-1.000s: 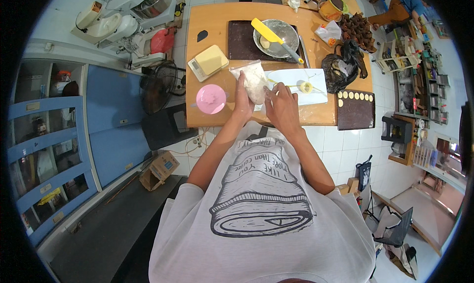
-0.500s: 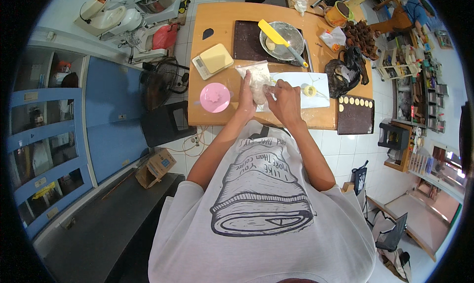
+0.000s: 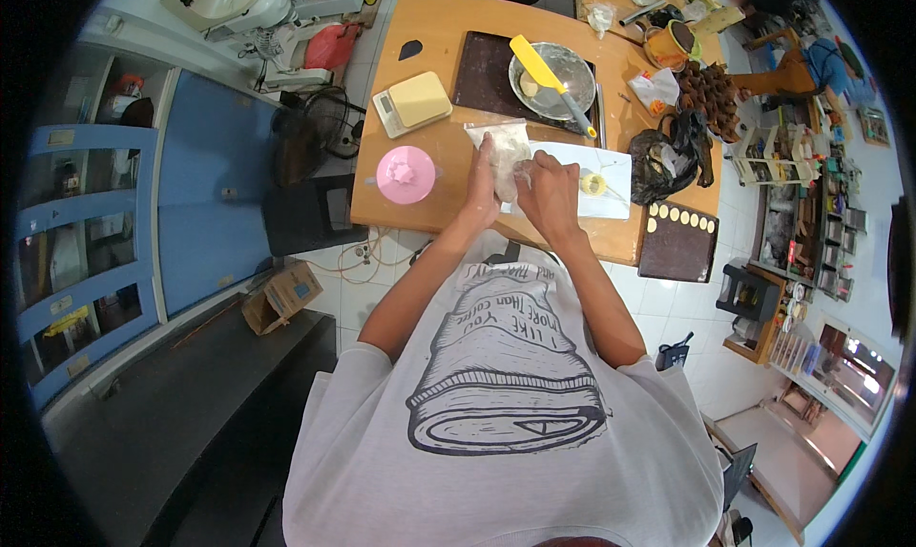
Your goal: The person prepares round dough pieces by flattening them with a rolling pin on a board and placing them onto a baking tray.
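A clear plastic bag (image 3: 509, 151) of pale, flour-like stuff is in my hands above the table's near edge. My left hand (image 3: 483, 192) wraps round its left side, thumb up along it. With bent fingers, my right hand (image 3: 551, 192) pinches the bag's right side, where the plastic is bunched. A white sheet (image 3: 615, 157) lies beyond and right of that hand, with a small yellowish ring-shaped thing (image 3: 593, 183) on it. On the left stands a pink bowl (image 3: 410, 189) with pink bits in it.
Beyond the bag, a metal bowl (image 3: 570, 58) with a yellow spatula (image 3: 536, 62) across it stands on a dark tray (image 3: 477, 79). A kitchen scale (image 3: 420, 103) is at left. Rightward are a black plastic bag (image 3: 658, 170) and a tray (image 3: 677, 251) with several pale dough rounds.
The whole view has turned slightly, so the table sits at a different angle. Both hands stay on the plastic bag, with little change in their grip.
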Demonstrator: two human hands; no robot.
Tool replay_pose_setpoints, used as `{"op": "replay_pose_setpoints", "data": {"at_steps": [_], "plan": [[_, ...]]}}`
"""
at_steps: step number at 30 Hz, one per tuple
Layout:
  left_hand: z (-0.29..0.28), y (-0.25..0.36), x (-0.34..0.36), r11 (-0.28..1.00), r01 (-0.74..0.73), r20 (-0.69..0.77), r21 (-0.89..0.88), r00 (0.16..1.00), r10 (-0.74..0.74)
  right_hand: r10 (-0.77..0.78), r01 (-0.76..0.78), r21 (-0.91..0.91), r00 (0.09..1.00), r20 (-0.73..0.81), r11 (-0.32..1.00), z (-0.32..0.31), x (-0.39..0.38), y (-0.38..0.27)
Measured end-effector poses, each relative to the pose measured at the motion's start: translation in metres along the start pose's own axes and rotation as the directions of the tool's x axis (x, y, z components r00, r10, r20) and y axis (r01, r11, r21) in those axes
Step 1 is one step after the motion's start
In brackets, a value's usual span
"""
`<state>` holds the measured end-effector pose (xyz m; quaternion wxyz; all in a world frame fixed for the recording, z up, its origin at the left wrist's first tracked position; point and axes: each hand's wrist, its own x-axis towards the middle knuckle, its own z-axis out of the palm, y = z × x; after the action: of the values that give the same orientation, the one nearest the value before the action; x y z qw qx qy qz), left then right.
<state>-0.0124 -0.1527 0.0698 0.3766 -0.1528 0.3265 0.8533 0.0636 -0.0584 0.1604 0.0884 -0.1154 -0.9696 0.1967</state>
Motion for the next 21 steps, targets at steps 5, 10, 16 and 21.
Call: {"op": "replay_pose_setpoints", "data": {"at_steps": [5, 10, 16, 21], "plan": [[0.008, -0.015, 0.007, 0.997, -0.022, -0.015, -0.076, 1.000, 0.021, -0.051, 0.051, -0.002, 0.999, 0.016, 0.999, -0.016, -0.003, 0.017], [0.031, -0.032, 0.006, 0.994, -0.078, -0.035, -0.082, 0.997, 0.075, -0.064, 0.065, -0.031, 0.997, 0.047, 0.997, -0.019, -0.003, 0.048], [0.045, -0.047, 0.004, 0.995, -0.096, -0.029, -0.038, 0.995, 0.095, -0.165, 0.166, -0.012, 0.985, 0.056, 0.986, -0.027, -0.001, 0.074], [0.048, -0.044, 0.007, 0.994, -0.055, -0.021, -0.100, 0.998, 0.053, -0.170, 0.167, 0.047, 0.982, 0.087, 0.985, -0.036, 0.004, 0.077]]}}
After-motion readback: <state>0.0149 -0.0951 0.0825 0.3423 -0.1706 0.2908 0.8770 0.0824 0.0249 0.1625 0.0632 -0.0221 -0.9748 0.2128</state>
